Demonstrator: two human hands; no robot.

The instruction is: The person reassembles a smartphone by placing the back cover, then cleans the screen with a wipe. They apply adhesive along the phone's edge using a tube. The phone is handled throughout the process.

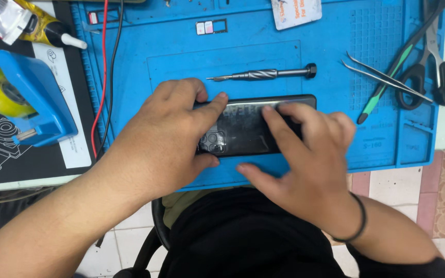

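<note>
Black smartphone (256,128) is being held flat on the blue work mat (181,56), back side up, with its camera cluster showing at the left end. It is being steadied by the left hand (168,141), whose thumb is lying along the near edge while the fingers are curled over the far edge, so that end is being gripped. The right hand (310,159) is being spread over the phone's other end, with the forefinger pressed on the back panel and the thumb stretched out on the mat just below it. Just beyond the phone, a precision screwdriver (263,74) is being left lying parallel to it. Tweezers (382,77), scissors (433,77) and a green-handled tool (387,90) are being kept at the mat's right side. On the worktop (27,180) to the left, a blue tape dispenser (27,98) and a glue tube (42,25) are being kept.
</note>
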